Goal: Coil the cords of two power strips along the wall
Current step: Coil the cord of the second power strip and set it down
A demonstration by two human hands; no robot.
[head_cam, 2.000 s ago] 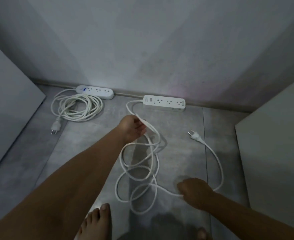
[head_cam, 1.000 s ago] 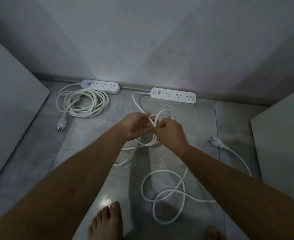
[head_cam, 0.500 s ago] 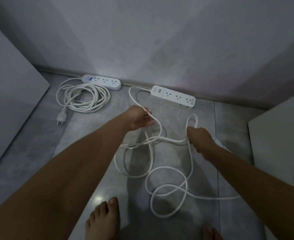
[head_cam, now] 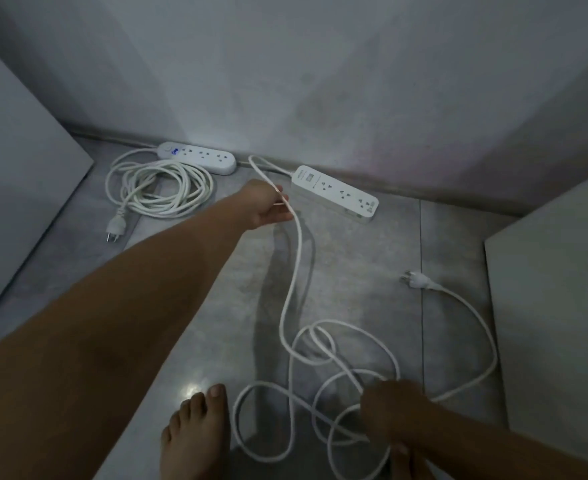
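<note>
Cord [head_cam: 294, 271] links outstretched left hand [head_cam: 268, 206], low right hand [head_cam: 389, 412].

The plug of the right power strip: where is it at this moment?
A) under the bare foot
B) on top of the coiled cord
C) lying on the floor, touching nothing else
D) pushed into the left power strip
C: the plug lies alone on the floor, and only its own cord leads away from it.

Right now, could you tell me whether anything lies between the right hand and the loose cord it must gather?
Nothing visible does. The right hand rests on loops of the loose cord; the left hand holds it near the power strip.
</note>
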